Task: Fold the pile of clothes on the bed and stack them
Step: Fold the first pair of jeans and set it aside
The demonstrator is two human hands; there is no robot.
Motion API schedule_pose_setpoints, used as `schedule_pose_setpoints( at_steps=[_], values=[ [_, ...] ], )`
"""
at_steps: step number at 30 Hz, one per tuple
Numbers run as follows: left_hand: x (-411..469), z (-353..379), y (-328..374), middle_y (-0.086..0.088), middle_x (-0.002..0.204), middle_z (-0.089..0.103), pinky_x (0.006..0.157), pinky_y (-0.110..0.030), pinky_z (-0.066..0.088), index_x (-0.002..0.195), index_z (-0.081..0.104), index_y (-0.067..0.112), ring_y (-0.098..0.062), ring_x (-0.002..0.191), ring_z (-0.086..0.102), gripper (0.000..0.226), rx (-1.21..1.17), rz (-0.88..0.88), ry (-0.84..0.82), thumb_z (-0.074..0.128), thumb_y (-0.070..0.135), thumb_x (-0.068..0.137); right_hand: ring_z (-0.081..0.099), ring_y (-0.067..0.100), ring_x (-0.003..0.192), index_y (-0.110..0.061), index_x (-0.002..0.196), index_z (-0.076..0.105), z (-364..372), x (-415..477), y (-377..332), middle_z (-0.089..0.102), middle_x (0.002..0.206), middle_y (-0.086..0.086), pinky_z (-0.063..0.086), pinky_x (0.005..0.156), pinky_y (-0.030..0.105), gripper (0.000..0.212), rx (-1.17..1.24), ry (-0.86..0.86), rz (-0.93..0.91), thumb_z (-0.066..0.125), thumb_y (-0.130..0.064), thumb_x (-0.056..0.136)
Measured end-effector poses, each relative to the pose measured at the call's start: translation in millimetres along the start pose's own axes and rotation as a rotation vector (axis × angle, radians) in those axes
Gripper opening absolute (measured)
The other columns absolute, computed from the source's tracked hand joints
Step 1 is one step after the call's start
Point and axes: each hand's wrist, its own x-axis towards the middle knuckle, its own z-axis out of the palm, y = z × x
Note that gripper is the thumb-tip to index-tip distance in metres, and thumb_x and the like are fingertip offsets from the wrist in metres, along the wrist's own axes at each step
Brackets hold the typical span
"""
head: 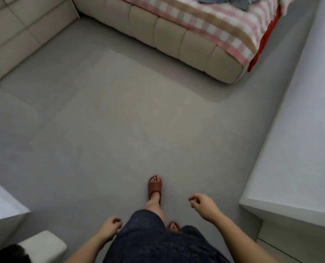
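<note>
The bed (177, 38) stands at the top of the view, with a beige padded frame and a pink, white and tan checked blanket. Grey-blue clothes (224, 1) lie on the blanket at the top edge, mostly cut off by the frame. My left hand (110, 225) hangs low beside my dark skirt, fingers loosely curled, holding nothing. My right hand (203, 204) is raised a little farther forward, fingers also loosely curled and empty. Both hands are far from the bed, over the grey floor.
A beige padded headboard or sofa panel (15, 35) fills the top left. A white cabinet (300, 130) runs along the right side. A white surface (0, 202) and a cream block (42, 245) sit at the bottom left. My feet wear red-brown slippers (154, 186).
</note>
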Motion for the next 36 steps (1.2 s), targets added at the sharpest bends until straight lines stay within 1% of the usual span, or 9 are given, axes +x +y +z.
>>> schedule_pose_setpoints(
  at_steps=[3, 5, 10, 16, 22, 24, 29, 33, 36],
  values=[
    [32, -31, 50, -0.010, 0.077, 0.048, 0.037, -0.015, 0.032, 0.095, 0.049, 0.001, -0.020, 0.060, 0.046, 0.005, -0.010, -0.005, -0.012, 0.045, 0.000, 0.093, 0.060, 0.020, 0.099, -0.012, 0.113, 0.062, -26, 29, -14, 0.067, 0.108, 0.007, 0.044, 0.082, 0.027, 0.026, -0.010, -0.012, 0.056, 0.046, -0.018, 0.094],
    [49, -48, 97, -0.011, 0.078, 0.048, 0.033, -0.009, 0.030, 0.098, 0.048, 0.001, -0.016, 0.058, 0.044, 0.007, -0.032, 0.040, -0.002, 0.044, -0.002, 0.093, 0.060, 0.020, 0.102, -0.011, 0.113, 0.062, -44, 43, -19, 0.066, 0.111, 0.008, 0.043, 0.084, 0.027, 0.026, -0.011, -0.001, 0.090, 0.047, -0.017, 0.094],
    [83, -69, 210, -0.016, 0.094, 0.050, 0.036, -0.006, 0.032, 0.113, 0.050, -0.004, -0.015, 0.063, 0.045, 0.020, 0.007, 0.160, -0.014, 0.045, -0.001, 0.093, 0.058, 0.022, 0.108, -0.009, 0.113, 0.063, -95, 72, -18, 0.064, 0.117, 0.009, 0.042, 0.087, 0.026, 0.025, 0.005, 0.033, 0.232, 0.049, -0.016, 0.093],
    [119, -72, 336, -0.015, 0.097, 0.052, 0.051, -0.019, 0.035, 0.117, 0.050, -0.009, -0.023, 0.077, 0.050, 0.026, 0.038, 0.232, -0.041, 0.046, 0.003, 0.094, 0.057, 0.020, 0.110, -0.011, 0.114, 0.062, -175, 123, -1, 0.063, 0.120, 0.006, 0.042, 0.083, 0.022, 0.026, 0.019, -0.016, 0.326, 0.046, -0.018, 0.094],
    [138, -71, 438, -0.014, 0.101, 0.050, 0.053, -0.021, 0.037, 0.119, 0.049, -0.006, -0.024, 0.086, 0.048, 0.027, -0.010, 0.188, -0.029, 0.044, 0.001, 0.094, 0.060, 0.030, 0.101, 0.006, 0.106, 0.062, -290, 198, -4, 0.066, 0.105, 0.019, 0.039, 0.067, 0.027, 0.030, -0.012, -0.062, 0.292, 0.043, -0.013, 0.094],
    [142, -73, 463, -0.015, 0.100, 0.050, 0.058, -0.023, 0.036, 0.119, 0.048, -0.006, -0.023, 0.086, 0.047, 0.026, -0.012, 0.171, -0.031, 0.043, 0.000, 0.094, 0.060, 0.030, 0.100, 0.006, 0.107, 0.062, -326, 222, -17, 0.065, 0.108, 0.021, 0.044, 0.074, 0.030, 0.030, -0.005, -0.038, 0.275, 0.043, -0.013, 0.095],
    [162, -96, 509, -0.015, 0.102, 0.052, 0.054, -0.022, 0.037, 0.114, 0.050, -0.002, -0.022, 0.085, 0.048, 0.021, -0.053, 0.085, -0.011, 0.044, 0.001, 0.094, 0.059, 0.022, 0.102, -0.008, 0.113, 0.062, -404, 288, -79, 0.065, 0.112, 0.009, 0.045, 0.083, 0.028, 0.027, 0.000, 0.003, 0.174, 0.045, -0.018, 0.096],
    [196, -130, 550, -0.011, 0.087, 0.050, 0.048, -0.023, 0.029, 0.102, 0.049, 0.002, -0.018, 0.064, 0.047, 0.010, -0.058, -0.038, -0.014, 0.041, 0.004, 0.095, 0.060, 0.021, 0.100, -0.010, 0.112, 0.062, -455, 350, -138, 0.065, 0.112, 0.008, 0.046, 0.081, 0.029, 0.025, 0.061, 0.032, 0.097, 0.047, -0.019, 0.095],
    [230, -160, 593, -0.012, 0.089, 0.050, 0.046, -0.022, 0.023, 0.103, 0.050, 0.004, -0.016, 0.060, 0.044, 0.013, -0.041, -0.056, -0.024, 0.040, 0.008, 0.096, 0.059, 0.019, 0.100, -0.011, 0.113, 0.062, -491, 390, -173, 0.064, 0.112, 0.006, 0.045, 0.081, 0.027, 0.025, 0.094, 0.055, 0.061, 0.047, -0.020, 0.095]
  ],
)
